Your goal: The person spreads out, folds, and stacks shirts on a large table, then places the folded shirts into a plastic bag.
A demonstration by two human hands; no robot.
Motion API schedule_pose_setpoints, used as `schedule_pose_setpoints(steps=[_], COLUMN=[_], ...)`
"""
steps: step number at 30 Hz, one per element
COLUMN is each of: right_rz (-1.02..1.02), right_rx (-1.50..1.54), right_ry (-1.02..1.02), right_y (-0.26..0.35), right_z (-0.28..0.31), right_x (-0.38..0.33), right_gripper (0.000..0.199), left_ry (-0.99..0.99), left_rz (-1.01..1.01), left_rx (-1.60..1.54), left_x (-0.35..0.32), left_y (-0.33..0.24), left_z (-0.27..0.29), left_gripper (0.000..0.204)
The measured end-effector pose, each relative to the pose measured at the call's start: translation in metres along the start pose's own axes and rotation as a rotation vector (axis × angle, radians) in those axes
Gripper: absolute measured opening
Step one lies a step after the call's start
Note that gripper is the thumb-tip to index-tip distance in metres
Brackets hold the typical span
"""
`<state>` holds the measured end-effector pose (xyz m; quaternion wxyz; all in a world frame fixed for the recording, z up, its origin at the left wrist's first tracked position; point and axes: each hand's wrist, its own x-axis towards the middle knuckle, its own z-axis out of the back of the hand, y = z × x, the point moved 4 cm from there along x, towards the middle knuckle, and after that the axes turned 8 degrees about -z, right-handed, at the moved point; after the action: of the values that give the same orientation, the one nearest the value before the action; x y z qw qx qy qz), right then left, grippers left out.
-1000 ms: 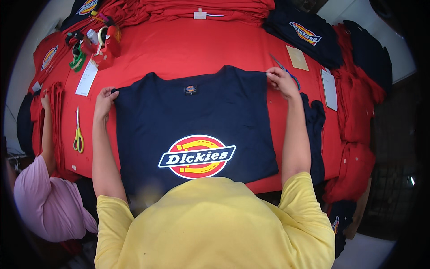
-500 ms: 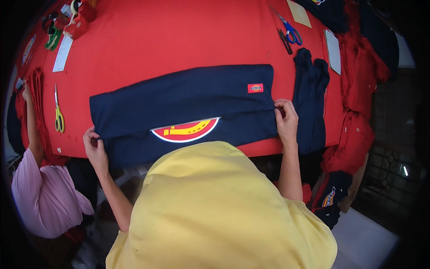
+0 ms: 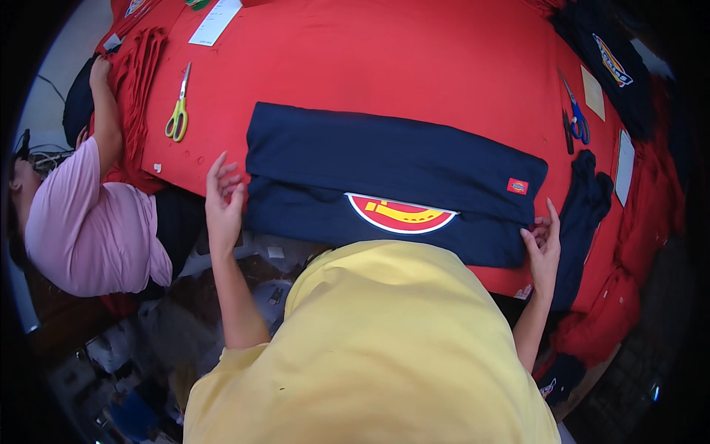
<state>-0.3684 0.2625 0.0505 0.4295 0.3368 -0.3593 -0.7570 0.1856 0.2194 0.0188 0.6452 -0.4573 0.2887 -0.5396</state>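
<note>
A folded navy garment [image 3: 384, 148] lies across the table in front of me. A small red label sits near its far right corner, and half of a red, yellow and white print shows under the fold. Just off the garment's left edge, my left hand [image 3: 224, 201] is raised with fingers apart and nothing in it. My right hand [image 3: 544, 248] is beside the garment's right edge, its fingers spread and the thumb close to the cloth. Whether that thumb touches the cloth is hard to tell.
Yellow-handled scissors [image 3: 177, 122] and a paper slip [image 3: 216, 21] lie to the left. Blue-handled scissors [image 3: 580, 127], another navy garment [image 3: 580, 222] and piled red garments [image 3: 643, 222] are on the right. A co-worker in a pink shirt [image 3: 96, 229] works at the left edge of the red table [image 3: 355, 59].
Both hands have let go of the garment's side edges and their fingers have spread. My view has shifted, so the garment appears farther right and tilted.
</note>
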Motion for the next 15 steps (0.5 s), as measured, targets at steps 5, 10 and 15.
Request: schedule_pose_setpoints(steps=[5,10,15], right_rz=[0.347,0.284,0.036], right_rx=[-0.655,-0.303,-0.51], right_ry=[0.218,-0.162,-0.004], right_y=[0.047,0.091,0.06], right_z=[-0.012,0.006,0.024], right_x=[0.046,0.11,0.037], right_gripper=[0.035,0.039,0.049], left_ry=[0.396,-0.138,0.195], left_rz=[-0.347,-0.009,-0.135], left_rx=[0.507,-0.389,0.447], left_x=[0.065,0.146,0.056], left_y=[-0.033,-0.044,-0.047], left_z=[-0.035,-0.015,-0.009], left_gripper=[0.028,0.047,0.059])
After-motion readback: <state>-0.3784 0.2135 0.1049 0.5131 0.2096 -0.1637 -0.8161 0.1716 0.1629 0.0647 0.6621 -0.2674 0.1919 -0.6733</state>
